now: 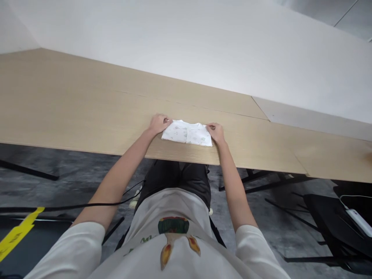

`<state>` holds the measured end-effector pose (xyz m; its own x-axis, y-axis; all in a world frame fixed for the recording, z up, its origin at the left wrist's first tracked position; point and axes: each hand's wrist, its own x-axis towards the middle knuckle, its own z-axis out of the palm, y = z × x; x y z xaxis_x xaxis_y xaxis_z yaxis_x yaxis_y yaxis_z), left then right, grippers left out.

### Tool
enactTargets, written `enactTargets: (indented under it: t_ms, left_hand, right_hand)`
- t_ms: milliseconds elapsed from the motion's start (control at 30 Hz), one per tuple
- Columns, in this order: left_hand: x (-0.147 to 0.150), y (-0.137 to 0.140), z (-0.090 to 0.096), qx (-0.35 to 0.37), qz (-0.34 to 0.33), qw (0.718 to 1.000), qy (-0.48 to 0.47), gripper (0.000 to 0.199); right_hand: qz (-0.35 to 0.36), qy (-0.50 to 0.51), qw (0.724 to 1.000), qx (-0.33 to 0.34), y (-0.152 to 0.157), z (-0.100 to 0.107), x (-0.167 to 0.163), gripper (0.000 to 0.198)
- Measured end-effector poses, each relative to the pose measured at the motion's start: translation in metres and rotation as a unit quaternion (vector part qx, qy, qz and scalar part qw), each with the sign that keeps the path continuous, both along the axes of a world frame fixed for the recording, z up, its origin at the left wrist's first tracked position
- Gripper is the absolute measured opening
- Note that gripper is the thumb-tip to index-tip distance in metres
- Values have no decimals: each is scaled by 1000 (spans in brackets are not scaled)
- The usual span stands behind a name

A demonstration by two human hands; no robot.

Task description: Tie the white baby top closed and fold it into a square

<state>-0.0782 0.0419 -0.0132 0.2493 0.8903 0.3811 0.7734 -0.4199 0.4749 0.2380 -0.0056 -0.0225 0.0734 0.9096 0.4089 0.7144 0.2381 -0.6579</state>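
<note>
A small white folded garment [186, 133] with a sparse printed pattern lies on the wooden table, close to its front edge. It looks like a baby's top, with a wavy upper edge and a line down its middle. My left hand [159, 123] pinches the upper left corner between thumb and curled fingers. At the upper right corner, my right hand [216, 132] holds the cloth in a similar pinch. Both wrists rest low over the tabletop, and the garment is stretched fairly flat between the hands.
The light wood table [87, 100] runs wide on both sides, with a white partition [174, 38] behind it. A black chair [325, 217] bearing a white power strip [359, 221] stands at right. A black cable [72, 207] and a yellow tag [20, 234] are at lower left.
</note>
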Motion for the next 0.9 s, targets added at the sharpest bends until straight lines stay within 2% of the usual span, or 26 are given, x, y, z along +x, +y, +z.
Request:
enactTargets:
  t_ms: [100, 233, 467, 600, 767, 900]
  left_hand:
    - [2, -2, 1, 21, -9, 1000, 11, 28]
    - [1, -2, 3, 42, 6, 999, 0, 29]
    - [-3, 0, -1, -11, -16, 999, 48, 26]
    - [-3, 0, -1, 20, -12, 1000, 17, 28]
    - [-4, 3, -2, 40, 34, 998, -38, 34]
    - [-5, 3, -2, 11, -10, 1000, -2, 33]
  right_hand:
    - [-8, -13, 999, -29, -1, 2, -1, 22]
    - [-37, 10, 999, -28, -1, 5, -1, 28]
    - [-35, -64, 996, -48, -5, 6, -5, 23]
    - [-61, -81, 994, -36, -7, 9, -5, 28]
    - [-100, -65, 993, -24, -9, 13, -4, 39]
    - [-70, -64, 995, -35, -8, 11, -4, 33]
